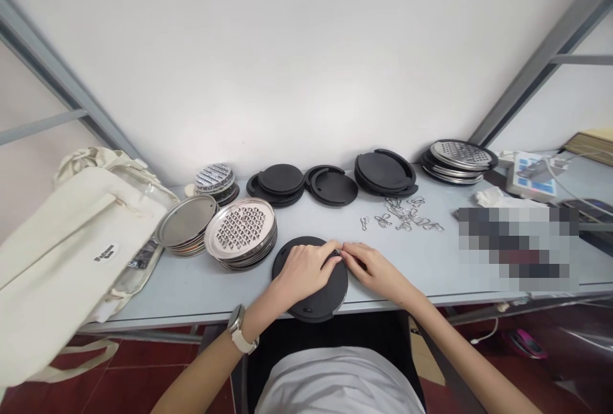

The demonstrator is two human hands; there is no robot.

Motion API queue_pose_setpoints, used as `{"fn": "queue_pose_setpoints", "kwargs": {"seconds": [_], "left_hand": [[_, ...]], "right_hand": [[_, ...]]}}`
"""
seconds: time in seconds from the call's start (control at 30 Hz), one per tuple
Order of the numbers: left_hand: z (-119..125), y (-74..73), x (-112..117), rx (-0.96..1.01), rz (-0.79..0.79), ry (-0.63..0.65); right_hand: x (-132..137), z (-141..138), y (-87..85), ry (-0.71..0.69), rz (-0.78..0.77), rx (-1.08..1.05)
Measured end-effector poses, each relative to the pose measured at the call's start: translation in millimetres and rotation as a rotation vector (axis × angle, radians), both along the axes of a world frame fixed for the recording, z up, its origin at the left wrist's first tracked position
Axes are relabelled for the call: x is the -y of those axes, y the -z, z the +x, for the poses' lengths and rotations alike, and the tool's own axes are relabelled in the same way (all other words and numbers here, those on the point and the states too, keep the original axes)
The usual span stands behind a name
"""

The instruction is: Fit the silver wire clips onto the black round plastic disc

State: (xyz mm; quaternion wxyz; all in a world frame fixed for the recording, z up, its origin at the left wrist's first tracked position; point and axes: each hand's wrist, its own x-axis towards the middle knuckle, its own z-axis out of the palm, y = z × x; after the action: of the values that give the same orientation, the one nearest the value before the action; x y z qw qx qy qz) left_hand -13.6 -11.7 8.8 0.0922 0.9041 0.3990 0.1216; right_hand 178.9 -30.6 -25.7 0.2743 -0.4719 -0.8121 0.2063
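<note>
A round black plastic disc [316,302] lies flat at the table's front edge, slightly overhanging it. Across its top rests my left hand [304,268], its thumb and forefinger bent together at the right rim, gripping the disc. At that same rim my right hand [368,265] pinches a small metal clip [338,251], mostly covered by the fingertips. Several loose wire clips [407,214] lie scattered beyond my right hand. To the left of the disc stands a stack of round metal grater plates [242,232], with a stack of plain metal discs [186,221] beside it.
Along the wall stand black discs [281,179], black crescent-edged pieces [334,186], a stack of black rings [387,172] and assembled graters [460,157]. Smaller grater plates [214,177] sit back left. A cream bag [96,229] covers the left end; a small box [532,176] is at right.
</note>
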Motion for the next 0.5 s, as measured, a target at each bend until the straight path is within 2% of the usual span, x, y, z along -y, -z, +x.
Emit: {"fn": "queue_pose_setpoints", "kwargs": {"seconds": [0.5], "left_hand": [[0.7, -0.2, -0.5, -0.034, 0.002, 0.001]], "right_hand": [[-0.4, 1.2, -0.9, -0.008, -0.02, -0.021]]}}
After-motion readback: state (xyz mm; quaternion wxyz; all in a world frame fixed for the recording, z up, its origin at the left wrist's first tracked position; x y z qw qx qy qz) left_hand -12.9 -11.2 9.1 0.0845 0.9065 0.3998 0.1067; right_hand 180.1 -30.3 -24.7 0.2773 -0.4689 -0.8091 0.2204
